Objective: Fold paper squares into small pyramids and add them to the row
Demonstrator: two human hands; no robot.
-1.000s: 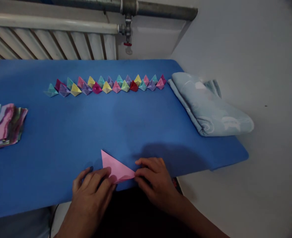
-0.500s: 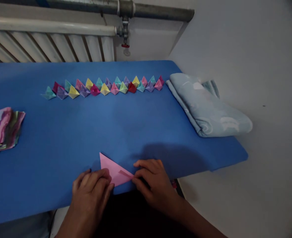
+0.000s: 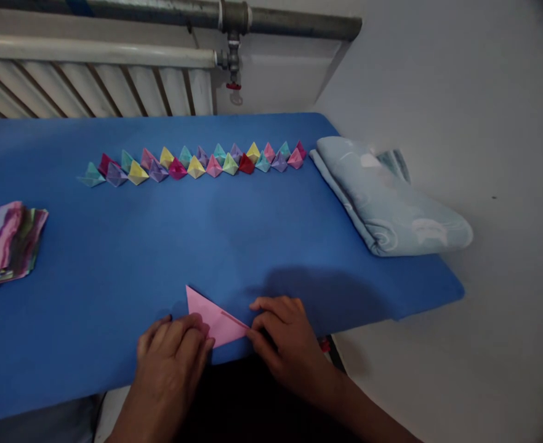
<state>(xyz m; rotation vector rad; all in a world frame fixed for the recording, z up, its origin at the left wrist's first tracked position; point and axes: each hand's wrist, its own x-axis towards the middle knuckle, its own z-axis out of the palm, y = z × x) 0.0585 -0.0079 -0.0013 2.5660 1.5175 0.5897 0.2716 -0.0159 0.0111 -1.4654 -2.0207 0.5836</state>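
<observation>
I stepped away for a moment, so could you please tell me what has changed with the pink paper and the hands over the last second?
The right hand has lifted the right corner flap of the pink paper, which lay flat a second ago. The left hand still presses the paper's lower left. The row of folded shapes, paper stack and folded cloth are unmoved.

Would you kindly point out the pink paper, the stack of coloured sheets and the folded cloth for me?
pink paper (image 3: 211, 315), head view, on its flat upper face.
stack of coloured sheets (image 3: 8, 243), head view, on the top sheets.
folded cloth (image 3: 391, 203), head view, on its top surface.
</observation>
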